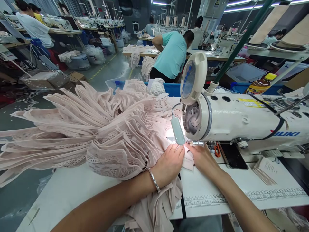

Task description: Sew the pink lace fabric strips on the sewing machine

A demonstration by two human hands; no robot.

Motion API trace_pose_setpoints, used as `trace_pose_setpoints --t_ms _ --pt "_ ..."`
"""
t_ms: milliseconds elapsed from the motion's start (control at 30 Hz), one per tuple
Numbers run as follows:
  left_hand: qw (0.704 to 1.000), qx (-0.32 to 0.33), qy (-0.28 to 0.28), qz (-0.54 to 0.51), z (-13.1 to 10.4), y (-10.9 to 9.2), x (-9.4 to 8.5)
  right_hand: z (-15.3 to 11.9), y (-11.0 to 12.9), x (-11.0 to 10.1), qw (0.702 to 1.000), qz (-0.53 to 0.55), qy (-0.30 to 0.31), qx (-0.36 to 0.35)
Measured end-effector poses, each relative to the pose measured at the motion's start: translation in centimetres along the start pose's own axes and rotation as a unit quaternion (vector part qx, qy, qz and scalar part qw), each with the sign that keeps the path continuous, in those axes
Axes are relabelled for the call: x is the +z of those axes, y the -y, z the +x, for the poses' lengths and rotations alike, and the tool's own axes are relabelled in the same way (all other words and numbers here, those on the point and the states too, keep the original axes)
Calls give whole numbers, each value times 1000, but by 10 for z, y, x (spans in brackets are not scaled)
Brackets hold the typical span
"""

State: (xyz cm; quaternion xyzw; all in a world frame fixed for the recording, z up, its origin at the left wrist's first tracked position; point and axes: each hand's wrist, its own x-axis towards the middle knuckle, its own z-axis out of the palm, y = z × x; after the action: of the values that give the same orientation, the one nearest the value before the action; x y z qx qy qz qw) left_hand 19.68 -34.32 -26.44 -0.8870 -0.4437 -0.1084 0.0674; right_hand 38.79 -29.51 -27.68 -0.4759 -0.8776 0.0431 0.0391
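A large heap of pale pink lace fabric pieces (101, 129) covers the left half of the white sewing table (72, 193). My left hand (170, 164), with a thin bracelet at the wrist, presses flat on the fabric just under the small lamp (178, 130). Beside it, my right hand (202, 158) pinches the fabric edge near the needle of the white sewing machine (241, 119). Both hands touch the same pink piece. The needle itself is hidden behind the lamp and the glare.
A dark phone (233, 156) and orange snips (216, 149) lie by the machine base. A printed ruler strip (241, 196) runs along the table front. A person in a teal shirt (172, 54) bends over a table ahead; other workers stand at the far left.
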Motion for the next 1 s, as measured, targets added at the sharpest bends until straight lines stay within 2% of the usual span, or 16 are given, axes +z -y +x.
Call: trace_pose_setpoints --t_ms 133,233,300,533,633,833,1000 --pt "999 28 15 40 1 5 -7 -5 -7 10 997 -17 -72 -29" --pt "998 40 46 34 1 14 -13 -10 -11 13 989 28 -132 -58" --pt "997 36 55 27 1 21 -17 -13 -11 13 983 60 -152 -79" --pt "997 73 8 4 -1 35 -13 -14 -7 10 980 71 -163 -93" --pt "995 99 14 3 0 35 -11 -14 -6 9 979 65 -172 -90" --pt "999 44 4 -32 -1 38 -10 -15 -2 4 975 93 -189 -76" --pt "991 111 -1 -71 -1 42 -3 -16 1 -2 966 146 -200 -71"
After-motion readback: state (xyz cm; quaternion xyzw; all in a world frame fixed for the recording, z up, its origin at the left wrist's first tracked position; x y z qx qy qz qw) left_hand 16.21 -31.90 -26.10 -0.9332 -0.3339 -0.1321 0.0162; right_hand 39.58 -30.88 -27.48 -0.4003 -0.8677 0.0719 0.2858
